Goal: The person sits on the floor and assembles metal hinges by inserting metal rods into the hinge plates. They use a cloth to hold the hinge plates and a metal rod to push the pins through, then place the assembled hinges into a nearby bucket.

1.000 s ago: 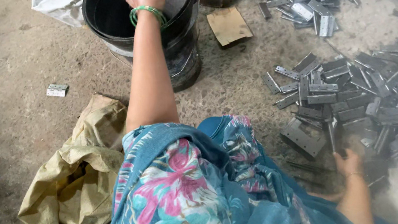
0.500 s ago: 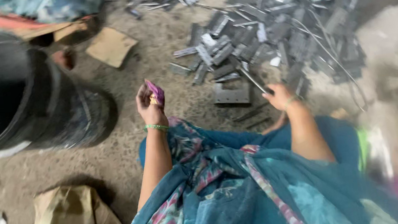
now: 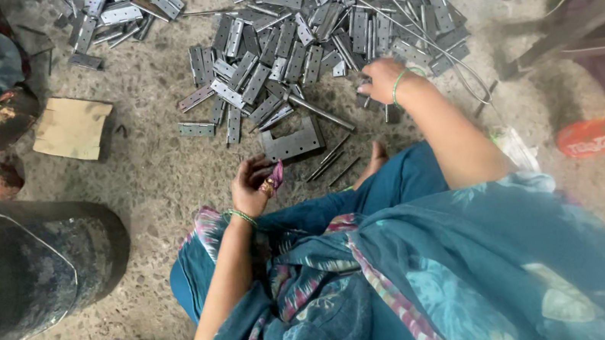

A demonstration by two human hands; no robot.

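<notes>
Right hand [image 3: 382, 80] down on near edge of hinge pile [image 3: 316, 30], fingers curled onto hinges; cannot tell whether anything gripped. Left hand [image 3: 252, 188] above knee, closed round small pink thing [image 3: 275, 175]. Take one hinge at a time, lifting clear of wire [image 3: 425, 43] looped over pile. Mind rods [image 3: 328, 163] by foot. Bucket [image 3: 14, 267] at your left.
</notes>
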